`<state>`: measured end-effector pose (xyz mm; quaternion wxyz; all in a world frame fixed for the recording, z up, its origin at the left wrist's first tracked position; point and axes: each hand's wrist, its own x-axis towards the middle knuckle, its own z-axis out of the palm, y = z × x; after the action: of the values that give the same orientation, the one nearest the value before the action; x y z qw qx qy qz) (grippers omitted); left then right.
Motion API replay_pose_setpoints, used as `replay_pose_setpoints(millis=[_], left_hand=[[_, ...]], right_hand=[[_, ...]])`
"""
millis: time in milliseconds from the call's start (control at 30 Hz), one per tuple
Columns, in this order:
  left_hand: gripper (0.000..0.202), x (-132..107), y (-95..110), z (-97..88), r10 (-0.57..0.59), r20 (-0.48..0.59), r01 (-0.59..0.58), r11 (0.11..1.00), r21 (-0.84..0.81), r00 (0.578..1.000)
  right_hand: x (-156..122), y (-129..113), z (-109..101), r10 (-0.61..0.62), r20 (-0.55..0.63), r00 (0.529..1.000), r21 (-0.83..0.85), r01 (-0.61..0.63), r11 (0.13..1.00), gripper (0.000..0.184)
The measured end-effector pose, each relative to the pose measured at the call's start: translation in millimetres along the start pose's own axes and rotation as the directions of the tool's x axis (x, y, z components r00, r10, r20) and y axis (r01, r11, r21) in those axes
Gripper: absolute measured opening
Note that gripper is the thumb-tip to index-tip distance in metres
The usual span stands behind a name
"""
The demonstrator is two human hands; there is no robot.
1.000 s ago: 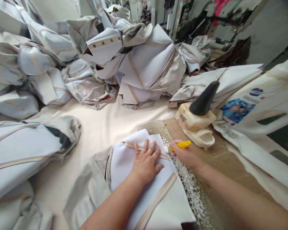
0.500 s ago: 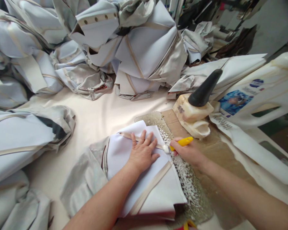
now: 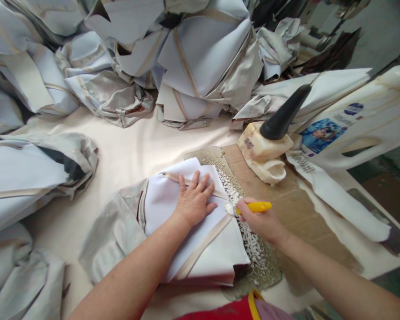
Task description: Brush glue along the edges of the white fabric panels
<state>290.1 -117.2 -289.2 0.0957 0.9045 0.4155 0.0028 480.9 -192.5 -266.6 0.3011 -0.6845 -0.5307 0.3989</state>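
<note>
My left hand [image 3: 194, 200] lies flat with fingers spread on a white bag piece [image 3: 216, 249] with beige tape strips, and grey fabric [image 3: 116, 231] bunches out on its left side. In my right hand [image 3: 258, 220] is a brush with a yellow handle [image 3: 259, 206]. Its white, wet-looking tip touches the right edge of the bag piece, just above a diagonal tape strip. Beneath that edge lies a board [image 3: 256, 249] crusted with white residue, partly hidden by the piece.
A black cone-shaped nozzle [image 3: 286, 113] stands in a cream container [image 3: 265, 144] on brown cardboard [image 3: 300, 222]. Behind it leans a large white jug [image 3: 363, 115] with a blue label. Similar white and grey bag pieces [image 3: 203, 58] are piled at the back and left [image 3: 23, 169].
The brush has moved down along the right edge of the piece, toward the diagonal strip. My left hand stays pressed on the piece. The view has shifted slightly.
</note>
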Motion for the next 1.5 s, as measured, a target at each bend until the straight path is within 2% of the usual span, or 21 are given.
replay_pose_setpoints(millis=[100,200,233,300,367,433,500,633,700,800,933,1000,1067,1167,1267,1333,1500], left_hand=[[0.056,2.1,2.2,-5.7,-0.014,0.027,0.015,1.0,-0.023,1.0],[0.053,-7.2,13.5,-25.3,-0.044,0.054,0.048,0.997,-0.068,0.998],[0.051,-14.5,19.3,-33.6,-0.021,0.069,0.028,0.995,-0.093,0.997],[0.045,-33.9,32.2,-48.0,0.103,0.145,-0.077,0.982,-0.175,0.984],[0.041,-54.8,44.0,-55.1,0.231,0.251,-0.161,0.95,-0.269,0.94],[0.041,-70.8,52.5,-52.8,0.257,0.315,-0.157,0.938,-0.309,0.914],[0.044,-79.0,57.7,-43.8,0.216,0.316,-0.121,0.948,-0.294,0.924],[0.045,-80.8,62.4,-24.6,0.175,0.281,-0.09,0.953,-0.289,0.944],[0.044,-80.9,63.4,-19.8,0.164,0.26,-0.084,0.952,-0.294,0.951],[0.043,-82.4,64.0,-17.2,0.161,0.247,-0.087,0.954,-0.286,0.956],[0.042,-83.8,63.1,-15.2,0.158,0.239,-0.085,0.953,-0.289,0.958],[0.042,-84.2,61.9,-13.7,0.157,0.231,-0.082,0.949,-0.306,0.96],[0.042,-84.6,60.2,-12.2,0.162,0.225,-0.081,0.941,-0.328,0.961],[0.043,-85.1,58.2,-10.9,0.165,0.223,-0.077,0.931,-0.356,0.961],[0.043,-85.2,57.7,-10.9,0.164,0.226,-0.074,0.929,-0.362,0.96],[0.043,-85.0,57.9,-11.2,0.167,0.235,-0.074,0.93,-0.361,0.957],[0.044,-84.5,58.5,-10.8,0.156,0.239,-0.072,0.942,-0.327,0.958]], right_hand=[[-27.5,3.2,-7.0,0.025,0.066,0.998,-0.007,-0.024,1.0,0.027],[-27.8,-1.5,-13.0,0.034,0.035,0.999,-0.007,-0.034,0.999,0.026],[-23.6,-3.6,-13.8,0.012,0.003,1.0,-0.007,-0.012,1.0,0.026],[-14.8,-6.7,-12.8,-0.065,-0.057,0.996,-0.014,0.064,0.998,0.026],[-11.7,-6.8,-8.7,-0.129,-0.073,0.989,-0.025,0.127,0.992,0.028],[-19.7,-3.7,-3.1,-0.147,-0.05,0.988,-0.035,0.145,0.989,0.03],[-38.8,1.3,1.3,-0.137,-0.004,0.991,-0.056,0.137,0.989,0.031],[-81.3,8.5,2.0,-0.071,0.1,0.992,-0.07,0.078,0.994,0.033],[-86.1,8.7,-0.6,-0.054,0.081,0.995,-0.055,0.059,0.997,0.032],[-66.2,7.3,-4.5,-0.135,-0.019,0.991,-0.064,0.134,0.989,0.029],[-28.9,9.1,-6.5,-0.286,-0.064,0.956,-0.114,0.277,0.954,0.028],[-21.7,10.7,-6.2,-0.311,-0.105,0.945,-0.153,0.294,0.943,0.029],[-21.8,12.1,-5.3,-0.331,-0.081,0.94,-0.165,0.315,0.935,0.03],[-23.2,14.0,-3.4,-0.333,-0.055,0.941,-0.151,0.322,0.935,0.031],[-13.5,14.7,-1.2,-0.325,-0.172,0.93,-0.165,0.298,0.94,0.03],[-1.7,13.9,1.5,-0.303,-0.223,0.926,-0.114,0.284,0.952,0.029],[23.2,9.2,8.3,-0.229,-0.217,0.949,-0.051,0.223,0.974,0.03]])
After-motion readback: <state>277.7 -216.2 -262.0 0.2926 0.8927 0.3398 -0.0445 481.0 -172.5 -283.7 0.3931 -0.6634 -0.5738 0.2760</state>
